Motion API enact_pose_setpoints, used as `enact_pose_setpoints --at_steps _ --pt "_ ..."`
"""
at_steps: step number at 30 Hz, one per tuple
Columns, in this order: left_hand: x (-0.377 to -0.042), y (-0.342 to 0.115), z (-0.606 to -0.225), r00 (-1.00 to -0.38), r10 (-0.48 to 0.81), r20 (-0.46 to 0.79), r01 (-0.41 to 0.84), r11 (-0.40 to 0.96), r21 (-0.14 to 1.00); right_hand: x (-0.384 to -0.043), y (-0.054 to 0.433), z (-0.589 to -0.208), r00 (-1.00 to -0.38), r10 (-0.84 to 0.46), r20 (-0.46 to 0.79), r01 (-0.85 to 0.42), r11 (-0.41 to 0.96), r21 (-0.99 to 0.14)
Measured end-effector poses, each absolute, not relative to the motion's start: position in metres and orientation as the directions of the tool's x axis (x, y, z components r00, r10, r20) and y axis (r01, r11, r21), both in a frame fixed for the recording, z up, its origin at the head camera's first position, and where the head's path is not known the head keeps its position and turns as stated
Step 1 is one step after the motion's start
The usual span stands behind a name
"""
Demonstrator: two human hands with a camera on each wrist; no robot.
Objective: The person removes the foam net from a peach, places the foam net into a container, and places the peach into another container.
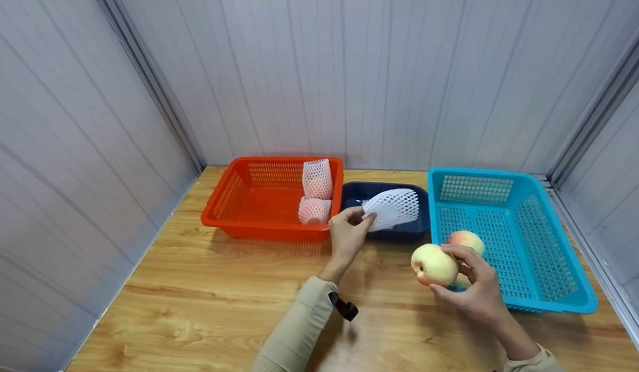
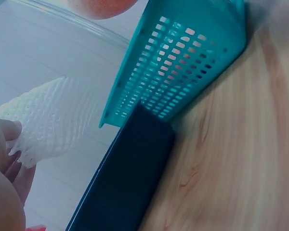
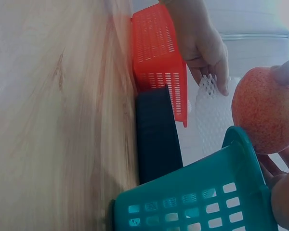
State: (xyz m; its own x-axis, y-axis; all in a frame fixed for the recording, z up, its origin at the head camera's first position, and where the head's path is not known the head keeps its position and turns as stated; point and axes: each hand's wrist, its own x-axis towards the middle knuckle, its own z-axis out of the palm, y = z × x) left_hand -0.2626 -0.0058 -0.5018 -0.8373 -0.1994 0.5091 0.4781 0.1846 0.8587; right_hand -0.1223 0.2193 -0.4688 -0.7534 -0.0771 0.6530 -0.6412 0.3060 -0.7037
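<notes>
My left hand pinches a white foam fruit net by one end, above the dark blue basin. The net's far end fans out toward the right. In my right hand is a yellow and pink peach, gripped between thumb and fingers near the left rim of the turquoise basket. The right wrist view shows the redder side of this peach. Behind that hand, another peach lies in the turquoise basket, with part of a further fruit showing below it.
On the left stands an orange-red basket holding two netted peaches along its right side. The dark basin sits between both baskets, with some whitish material inside. Pale panel walls enclose the wooden table at the back and sides.
</notes>
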Motion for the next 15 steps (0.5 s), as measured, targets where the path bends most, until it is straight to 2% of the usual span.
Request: enact_pose_setpoints --at_steps 4,9,15 --pt "-0.275 0.001 -0.505 -0.779 -0.181 0.6 0.546 0.274 0.792 -0.123 0.219 -0.472 -0.75 -0.063 0.658 -0.644 0.296 -0.706" --pt "-0.289 0.006 -0.516 -0.7 -0.088 0.709 0.631 0.389 0.671 -0.124 0.218 -0.473 -0.752 -0.06 0.656 -0.639 0.307 -0.705" --pt "-0.298 0.011 -0.526 -0.635 0.0 0.772 0.669 0.499 0.551 -0.123 0.217 -0.473 -0.77 -0.049 0.636 -0.613 0.332 -0.717"
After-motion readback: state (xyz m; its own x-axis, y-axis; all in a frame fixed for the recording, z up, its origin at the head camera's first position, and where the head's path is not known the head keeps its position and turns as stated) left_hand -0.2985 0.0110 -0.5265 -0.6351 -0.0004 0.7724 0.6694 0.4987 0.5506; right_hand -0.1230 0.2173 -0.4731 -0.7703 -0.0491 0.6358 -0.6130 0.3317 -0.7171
